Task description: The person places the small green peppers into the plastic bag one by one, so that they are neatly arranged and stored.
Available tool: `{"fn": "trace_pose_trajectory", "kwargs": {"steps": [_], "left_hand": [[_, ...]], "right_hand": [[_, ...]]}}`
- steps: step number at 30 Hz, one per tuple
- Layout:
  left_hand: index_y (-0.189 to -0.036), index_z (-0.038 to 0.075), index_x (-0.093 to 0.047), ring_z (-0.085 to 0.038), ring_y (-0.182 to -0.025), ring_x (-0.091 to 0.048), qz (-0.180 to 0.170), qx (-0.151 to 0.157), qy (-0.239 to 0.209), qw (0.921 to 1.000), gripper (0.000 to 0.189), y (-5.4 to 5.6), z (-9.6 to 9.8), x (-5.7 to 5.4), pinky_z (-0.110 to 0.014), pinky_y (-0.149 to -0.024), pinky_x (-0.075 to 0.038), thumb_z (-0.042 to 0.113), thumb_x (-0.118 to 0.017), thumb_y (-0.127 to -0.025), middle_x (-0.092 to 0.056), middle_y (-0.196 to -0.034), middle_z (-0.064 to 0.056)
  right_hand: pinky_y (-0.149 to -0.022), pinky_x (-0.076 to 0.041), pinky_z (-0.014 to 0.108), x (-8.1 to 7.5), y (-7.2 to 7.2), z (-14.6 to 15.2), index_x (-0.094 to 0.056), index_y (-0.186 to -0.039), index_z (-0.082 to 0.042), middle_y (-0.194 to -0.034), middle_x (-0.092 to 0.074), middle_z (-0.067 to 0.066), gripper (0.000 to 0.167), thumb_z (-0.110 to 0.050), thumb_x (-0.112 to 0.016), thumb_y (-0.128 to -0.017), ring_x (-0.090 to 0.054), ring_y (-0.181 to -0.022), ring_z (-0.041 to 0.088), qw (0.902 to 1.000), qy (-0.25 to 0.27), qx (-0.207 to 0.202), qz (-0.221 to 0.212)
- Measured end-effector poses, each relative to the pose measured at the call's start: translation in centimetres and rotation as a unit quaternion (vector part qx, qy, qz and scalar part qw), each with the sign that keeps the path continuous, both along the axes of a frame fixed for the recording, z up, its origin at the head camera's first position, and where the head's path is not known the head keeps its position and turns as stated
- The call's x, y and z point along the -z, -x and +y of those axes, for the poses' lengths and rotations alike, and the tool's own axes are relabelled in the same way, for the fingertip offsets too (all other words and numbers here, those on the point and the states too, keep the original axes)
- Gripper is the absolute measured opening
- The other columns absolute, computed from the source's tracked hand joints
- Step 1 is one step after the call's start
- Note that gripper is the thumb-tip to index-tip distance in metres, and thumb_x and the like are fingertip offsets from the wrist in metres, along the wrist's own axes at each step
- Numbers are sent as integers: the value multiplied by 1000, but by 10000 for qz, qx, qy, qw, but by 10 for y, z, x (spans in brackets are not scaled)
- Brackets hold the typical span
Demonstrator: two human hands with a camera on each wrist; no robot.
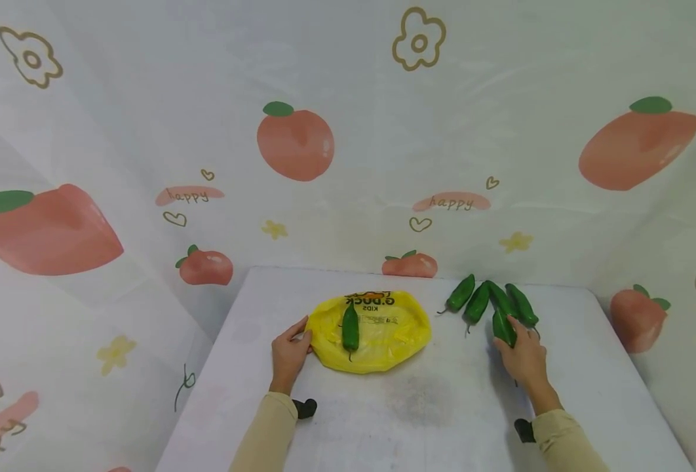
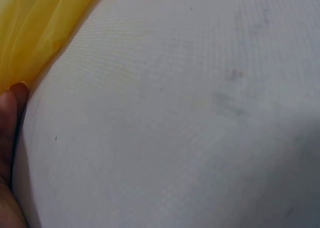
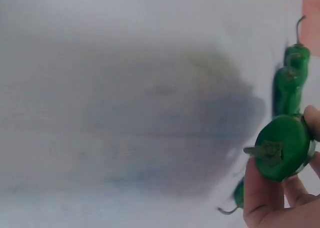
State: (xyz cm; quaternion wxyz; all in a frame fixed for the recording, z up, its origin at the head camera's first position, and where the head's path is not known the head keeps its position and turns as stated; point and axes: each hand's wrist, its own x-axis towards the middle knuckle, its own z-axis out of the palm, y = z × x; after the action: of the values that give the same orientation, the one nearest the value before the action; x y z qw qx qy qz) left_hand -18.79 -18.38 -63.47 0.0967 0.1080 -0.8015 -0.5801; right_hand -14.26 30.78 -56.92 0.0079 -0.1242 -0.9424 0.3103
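Observation:
My left hand (image 1: 290, 355) pinches the left edge of a yellow plastic bag (image 1: 324, 341) that lies on the table, its mouth spread wide. In the left wrist view the fingertips (image 2: 19, 93) show at the bag's edge. One green pepper (image 1: 350, 330) lies inside the bag's outline, stem toward me. My right hand (image 1: 523, 357) grips another green pepper (image 3: 287, 147) between thumb and fingers, its stem end facing the wrist camera. Just beyond that hand lie several more green peppers (image 1: 476, 304) in a loose row.
A white table (image 1: 371, 432) carries everything and has a greyish smudge in front of the bag. Behind it and on both sides hangs a white curtain (image 1: 348, 59) printed with peaches, flowers and hearts. The peppers lie close to the table's back edge.

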Motion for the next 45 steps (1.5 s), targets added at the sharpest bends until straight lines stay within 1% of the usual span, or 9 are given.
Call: {"fn": "trace_pose_trajectory", "kwargs": {"steps": [5,11,14,18,24,29,32,37,45], "left_hand": [[-127,26,-74,-11,-58,-66,-1,12,132,9999,35,0,0,1,-21,-59,-59,22,-73,-93,-76,-118,-6],[-127,26,-74,-13,-58,-66,25,25,165,9999,35,-1,0,-2,-21,-59,-59,23,-73,-93,-76,-119,-6],[-128,26,-73,-13,-59,-66,-30,33,130,9999,35,-1,0,-4,-20,-59,-59,23,-72,-93,-75,-120,-7],[-128,26,-73,-12,-60,-66,-112,19,117,9999,35,-2,0,-5,-20,-60,-59,22,-72,-93,-75,-121,-6],[-129,25,-73,-12,-58,-65,-137,-19,205,9997,35,-2,0,-7,-19,-59,-58,23,-72,-94,-75,-120,-6],[-128,24,-73,-11,-58,-66,-71,-32,114,9999,35,-1,1,-5,-20,-58,-59,21,-72,-93,-75,-120,-8],[-128,24,-73,-11,-59,-67,-52,22,8,10000,35,1,2,-3,-21,-59,-60,21,-72,-93,-75,-121,-8],[-128,26,-73,-12,-58,-67,7,49,-20,10000,35,2,2,-2,-21,-59,-60,22,-71,-94,-75,-120,-7],[-129,27,-73,-15,-58,-67,-10,26,24,10000,35,-1,0,-2,-21,-59,-59,24,-70,-94,-75,-122,-6]], "right_hand": [[-84,-47,63,-9,5,-4,-34,-153,4,-130,-51,40,66,-20,-63,-98,-52,-113,54,9992,110,-32,393],[-76,-48,50,-26,9,-12,-34,-154,3,-129,-53,36,68,-22,-64,-98,-55,-109,46,9984,398,11,396],[-79,-48,53,-34,10,-16,-34,-155,1,-131,-53,34,69,-25,-65,-98,-55,-113,46,9984,409,76,372],[-89,-46,63,-43,12,-22,-33,-156,-3,-138,-50,34,70,-30,-64,-99,-52,-123,50,9981,517,87,324],[-94,-45,67,-54,14,-27,-34,-157,-6,-141,-50,33,70,-34,-63,-100,-52,-127,51,9974,593,31,396],[-87,-49,61,-57,15,-31,-36,-156,-6,-137,-55,32,68,-37,-61,-101,-60,-115,48,9978,495,-18,435],[-77,-50,49,-60,15,-33,-38,-155,-7,-134,-59,31,66,-35,-61,-100,-63,-109,44,9978,446,-24,490],[-64,-45,29,-67,17,-39,-41,-153,-7,-130,-63,30,64,-33,-63,-99,-67,-98,38,9970,410,-109,648],[-55,-45,28,-72,24,-52,-44,-151,-6,-125,-65,29,65,-36,-66,-98,-64,-71,22,9961,269,-421,728]]}}
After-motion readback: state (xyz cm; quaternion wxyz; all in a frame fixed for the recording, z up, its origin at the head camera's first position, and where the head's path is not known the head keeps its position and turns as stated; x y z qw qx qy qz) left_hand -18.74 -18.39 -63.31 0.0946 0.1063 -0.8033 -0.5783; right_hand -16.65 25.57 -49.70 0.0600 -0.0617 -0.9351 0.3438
